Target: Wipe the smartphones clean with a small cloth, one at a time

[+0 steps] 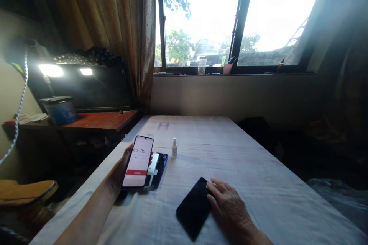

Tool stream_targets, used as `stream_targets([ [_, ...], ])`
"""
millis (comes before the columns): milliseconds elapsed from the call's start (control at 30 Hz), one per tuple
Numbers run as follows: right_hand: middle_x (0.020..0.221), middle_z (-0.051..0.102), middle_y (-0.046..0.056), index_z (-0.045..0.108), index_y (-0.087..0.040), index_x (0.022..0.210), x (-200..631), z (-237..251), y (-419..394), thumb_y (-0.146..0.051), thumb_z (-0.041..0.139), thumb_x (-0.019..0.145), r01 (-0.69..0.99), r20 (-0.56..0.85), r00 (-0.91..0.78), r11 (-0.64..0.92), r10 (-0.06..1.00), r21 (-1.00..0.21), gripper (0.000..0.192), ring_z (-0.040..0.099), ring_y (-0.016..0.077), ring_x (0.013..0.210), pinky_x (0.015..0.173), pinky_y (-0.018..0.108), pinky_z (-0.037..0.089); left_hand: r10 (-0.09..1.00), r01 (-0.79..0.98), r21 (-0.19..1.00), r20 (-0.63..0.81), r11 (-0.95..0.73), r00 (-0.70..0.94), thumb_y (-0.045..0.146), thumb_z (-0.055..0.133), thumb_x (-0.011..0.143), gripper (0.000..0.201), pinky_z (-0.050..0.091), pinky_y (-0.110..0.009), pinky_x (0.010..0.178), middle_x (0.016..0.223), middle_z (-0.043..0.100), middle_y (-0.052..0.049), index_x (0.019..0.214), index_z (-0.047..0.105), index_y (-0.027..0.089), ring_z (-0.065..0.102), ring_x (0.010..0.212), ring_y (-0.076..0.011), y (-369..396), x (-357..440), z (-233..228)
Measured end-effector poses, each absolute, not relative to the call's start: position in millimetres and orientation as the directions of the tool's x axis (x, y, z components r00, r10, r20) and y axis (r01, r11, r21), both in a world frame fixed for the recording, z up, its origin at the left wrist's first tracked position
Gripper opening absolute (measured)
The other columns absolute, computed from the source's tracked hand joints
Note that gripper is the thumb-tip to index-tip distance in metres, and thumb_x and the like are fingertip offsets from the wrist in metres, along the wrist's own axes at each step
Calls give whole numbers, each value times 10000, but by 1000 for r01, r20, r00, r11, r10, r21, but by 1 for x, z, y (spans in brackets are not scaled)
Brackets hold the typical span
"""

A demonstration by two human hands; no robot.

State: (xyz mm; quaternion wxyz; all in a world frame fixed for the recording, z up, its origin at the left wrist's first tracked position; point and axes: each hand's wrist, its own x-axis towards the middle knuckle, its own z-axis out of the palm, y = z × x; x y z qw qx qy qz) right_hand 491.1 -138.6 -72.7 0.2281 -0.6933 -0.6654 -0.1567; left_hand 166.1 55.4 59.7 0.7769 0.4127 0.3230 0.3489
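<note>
My left hand (124,168) is wrapped round a smartphone (138,162) held upright above the left part of the bed-like white surface. Its lit screen shows a row of zeros and a red bar. Behind it, partly hidden, lie a pale phone (153,168) and a dark blue phone (161,170). A small white dropper bottle (174,148) stands just right of them. My right hand (228,204) lies palm down, its fingertips touching the right edge of a black, blank-screened tablet or large phone (192,208). A tiny white spot shows at those fingertips; I cannot tell what it is.
A white cloth (258,191) covers the table. To the left are a red-topped desk (100,120), a blue tub (60,111), a dark screen (100,88) and a wooden seat (25,191). The windowsill holds a jar (202,66) and a pink pot (227,69).
</note>
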Motion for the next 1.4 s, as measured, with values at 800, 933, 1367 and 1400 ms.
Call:
stream_targets([
  [800, 1365, 637, 109, 698, -259, 1245, 479, -39, -142, -239, 606, 916, 987, 337, 12, 44, 941, -157, 342, 584, 292, 1251, 1047, 468, 471, 945, 734, 647, -64, -206, 322, 357, 648, 969, 339, 549, -473, 908, 1290, 612, -102, 1256, 606, 183, 635, 1101, -260, 90, 209, 51],
  [933, 1370, 627, 126, 699, -251, 1243, 485, -35, -138, -237, 588, 931, 988, 327, 51, -1, 943, -153, 331, 584, 298, 1248, 1036, 467, 474, 955, 822, 506, 10, -261, 297, 364, 650, 967, 348, 542, -482, 918, 1290, 612, -103, 1258, 605, 181, 632, 1109, -265, 84, 219, 37],
  [1367, 1364, 622, 120, 688, -264, 1262, 483, -28, -144, -281, 610, 938, 983, 304, 74, -19, 950, -181, 333, 574, 290, 1243, 1048, 449, 463, 903, 832, 352, 195, -428, 382, 546, 684, 791, 449, 373, -564, 1022, 1254, 605, -234, 1020, 671, 160, 455, 1280, -487, 70, 223, 29],
  [1400, 1355, 626, 118, 688, -260, 1262, 486, -28, -143, -277, 611, 937, 983, 316, 69, -10, 946, -184, 334, 572, 284, 1244, 1052, 438, 462, 884, 805, 366, 215, -466, 415, 559, 670, 798, 462, 344, -565, 1055, 1292, 597, -223, 1056, 669, 176, 429, 1311, -482, 61, 225, 27],
])
